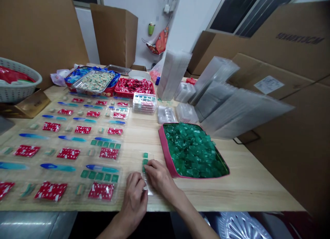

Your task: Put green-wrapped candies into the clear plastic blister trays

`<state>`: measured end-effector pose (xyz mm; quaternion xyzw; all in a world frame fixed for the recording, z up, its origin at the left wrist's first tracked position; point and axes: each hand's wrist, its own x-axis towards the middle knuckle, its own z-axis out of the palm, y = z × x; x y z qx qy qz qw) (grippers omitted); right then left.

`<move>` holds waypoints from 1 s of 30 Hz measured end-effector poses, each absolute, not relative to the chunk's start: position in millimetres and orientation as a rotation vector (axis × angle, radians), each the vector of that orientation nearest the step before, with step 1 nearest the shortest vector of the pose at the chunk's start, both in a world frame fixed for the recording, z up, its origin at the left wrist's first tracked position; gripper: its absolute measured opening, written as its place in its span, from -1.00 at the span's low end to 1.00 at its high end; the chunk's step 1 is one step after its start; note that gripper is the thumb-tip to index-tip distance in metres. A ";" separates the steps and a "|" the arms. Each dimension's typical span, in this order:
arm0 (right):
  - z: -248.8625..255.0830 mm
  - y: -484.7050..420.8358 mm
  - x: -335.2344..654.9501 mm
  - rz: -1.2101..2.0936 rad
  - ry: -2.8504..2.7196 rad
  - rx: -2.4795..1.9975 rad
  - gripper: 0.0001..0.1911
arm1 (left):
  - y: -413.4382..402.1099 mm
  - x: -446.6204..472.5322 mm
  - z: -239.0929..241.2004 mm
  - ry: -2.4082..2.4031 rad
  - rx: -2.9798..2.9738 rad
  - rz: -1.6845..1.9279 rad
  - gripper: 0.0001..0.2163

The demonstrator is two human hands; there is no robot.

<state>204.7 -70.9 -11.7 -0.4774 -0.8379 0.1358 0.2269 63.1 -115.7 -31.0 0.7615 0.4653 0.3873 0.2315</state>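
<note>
In front of me on the table lies a narrow clear plastic strip [151,191] with a few green square pieces [145,155] in its upper pockets. My left hand [135,192] is curled closed at the strip's lower left edge, gripping it. Over the strip from the right, my right hand [160,177] has its fingertips pinched at one of the green squares. Just right of that hand stands a pink-rimmed tin [167,160] heaped with loose green pieces [190,148].
Clear blister trays [103,179] with blue pens [58,167] and red dotted packets [51,191] fill the left side. Behind are a red tray [121,93] of red packets, stacked filled trays [144,103] and tall clear plastic stacks [171,74]. Cardboard [278,129] borders the right.
</note>
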 end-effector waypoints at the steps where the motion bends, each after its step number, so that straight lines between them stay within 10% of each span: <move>1: -11.5 -69.8 204.9 0.387 -2.297 -1.321 -0.76 | -115.8 63.0 -30.8 1.277 2.087 1.063 -0.80; 30: 46.8 -67.6 311.4 0.190 -2.305 -2.032 -0.88 | -106.4 58.3 -41.7 1.315 2.219 1.095 -0.88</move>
